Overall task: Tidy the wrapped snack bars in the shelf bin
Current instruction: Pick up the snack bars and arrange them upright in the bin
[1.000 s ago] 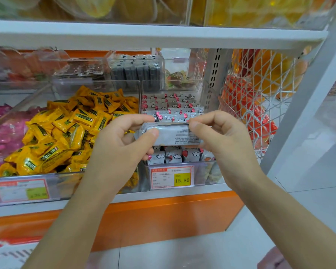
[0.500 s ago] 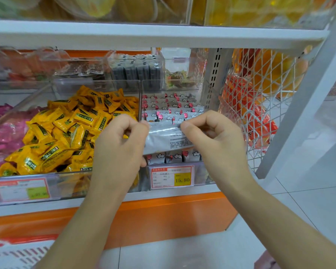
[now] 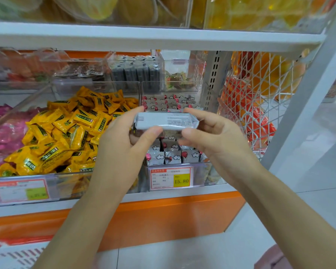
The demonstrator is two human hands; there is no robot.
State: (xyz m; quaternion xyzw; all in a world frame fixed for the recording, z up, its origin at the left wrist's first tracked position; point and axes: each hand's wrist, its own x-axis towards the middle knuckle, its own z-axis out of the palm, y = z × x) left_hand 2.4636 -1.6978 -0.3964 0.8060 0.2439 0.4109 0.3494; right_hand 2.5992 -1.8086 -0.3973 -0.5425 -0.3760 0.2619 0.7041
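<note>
Above the middle of the clear shelf bin [image 3: 206, 174], the person is holding one silver-grey wrapped snack bar [image 3: 166, 121] level and crosswise, with its printed back panel facing up. The left hand [image 3: 124, 150] is pinching the bar's left end, thumb on the near edge and forefinger curling over the far edge. The right hand [image 3: 217, 144] is pinching the right end the same way, and its other fingers are hanging loosely curled below. The bar is sitting between the two hands, raised over the packed bars rather than among them. Whether its underside is brushing anything beneath is hidden by the thumbs.

The step in hand looks like re-seating a single bar. The front row of bars [image 3: 173, 157] is standing upright just behind the price label [image 3: 172, 178], and further rows are lining up towards the back, while this one is lying flat across them. The next move probably calls for turning the bar on end to match its neighbours. It would then go down into whatever gap is waiting under the hands, without knocking the standing rows askew.

To the left, yellow wrapped sweets [image 3: 70, 129] are heaping in the adjoining bin, and to the right a white wire basket [image 3: 260, 84] is holding orange packets.
</note>
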